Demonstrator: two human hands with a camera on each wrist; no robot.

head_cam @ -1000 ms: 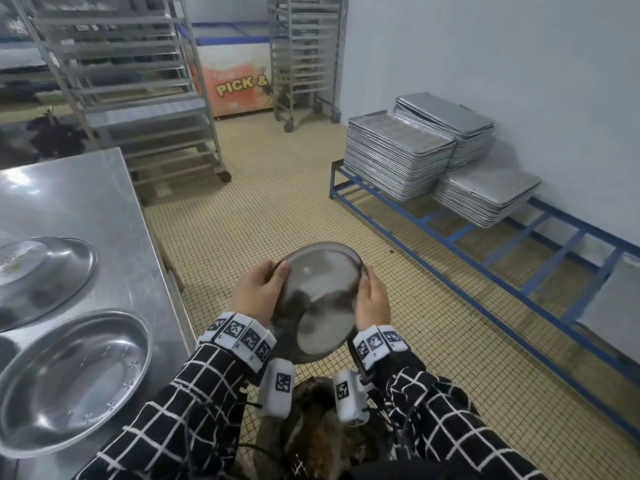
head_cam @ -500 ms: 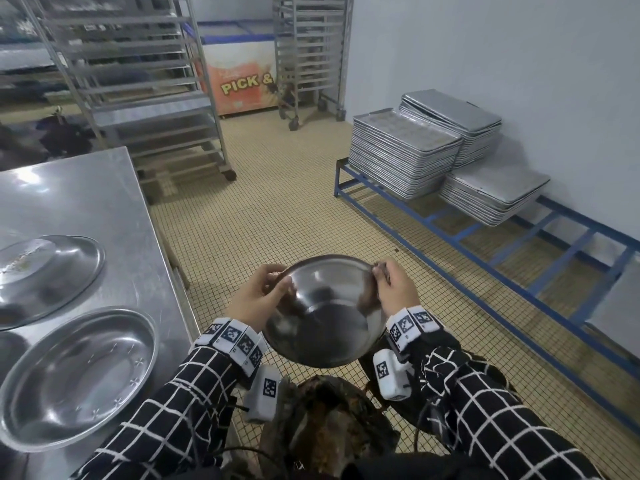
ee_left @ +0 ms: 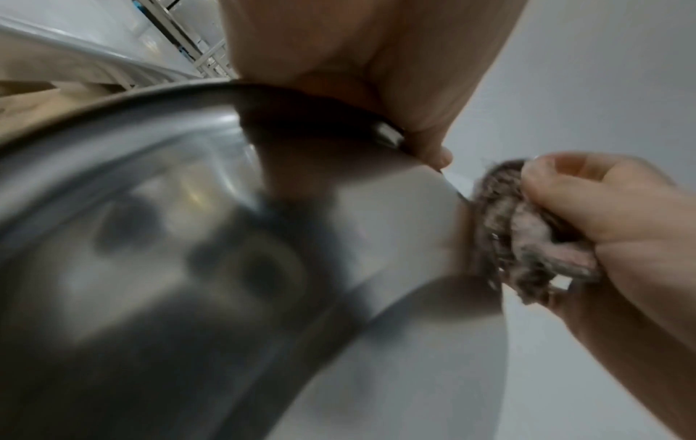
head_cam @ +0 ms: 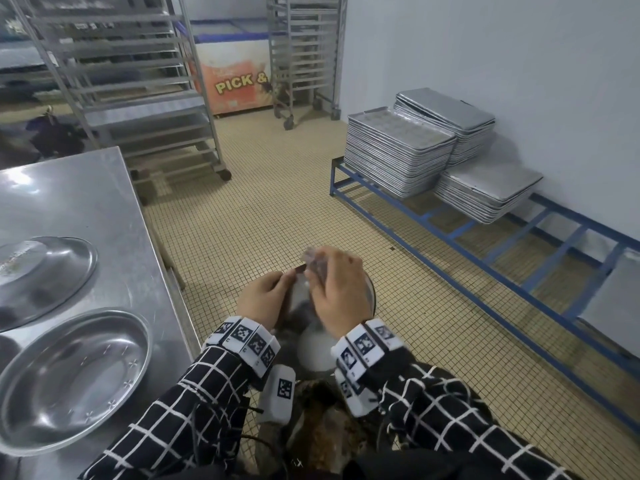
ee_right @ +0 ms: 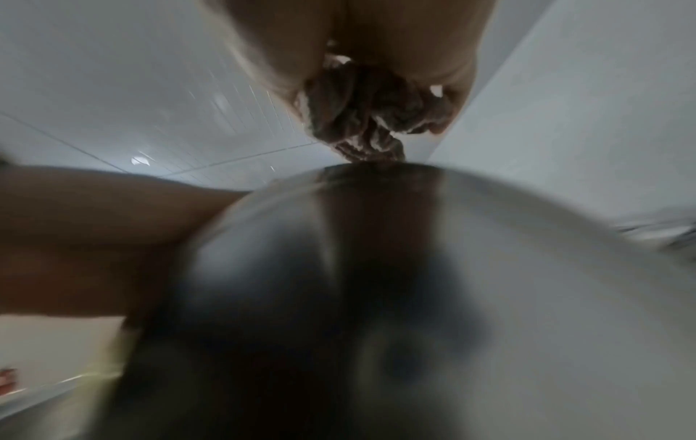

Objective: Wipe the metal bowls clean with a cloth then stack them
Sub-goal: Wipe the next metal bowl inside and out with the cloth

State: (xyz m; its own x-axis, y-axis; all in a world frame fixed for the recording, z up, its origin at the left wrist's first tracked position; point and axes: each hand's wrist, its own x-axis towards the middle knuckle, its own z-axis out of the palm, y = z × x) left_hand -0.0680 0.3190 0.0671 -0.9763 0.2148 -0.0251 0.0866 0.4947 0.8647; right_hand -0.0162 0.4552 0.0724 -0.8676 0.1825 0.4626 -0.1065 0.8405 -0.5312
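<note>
I hold a metal bowl (head_cam: 313, 348) over the floor in front of me, tilted. My left hand (head_cam: 277, 285) grips its left rim, the thumb hooked over the edge (ee_left: 425, 148). My right hand (head_cam: 322, 268) holds a bunched grey-brown cloth (head_cam: 311, 259) against the bowl's far rim. The left wrist view shows the cloth (ee_left: 527, 235) pinched at the rim of the bowl (ee_left: 188, 238). In the right wrist view the cloth (ee_right: 369, 113) meets the bowl's (ee_right: 395, 268) edge. Two more metal bowls, one (head_cam: 69, 375) upright and one (head_cam: 41, 271) behind it, lie on the steel table (head_cam: 86, 202).
The steel table's edge runs close on my left. A low blue rack (head_cam: 485, 244) with stacks of metal trays (head_cam: 398, 150) stands along the right wall. Two wheeled shelf racks (head_cam: 138, 98) and a chest freezer (head_cam: 235, 74) stand at the back. Tiled floor lies between.
My right hand has left the bowl's right rim and come over its far rim with the cloth. The bowl has tipped more upright, and my left hand keeps its hold.
</note>
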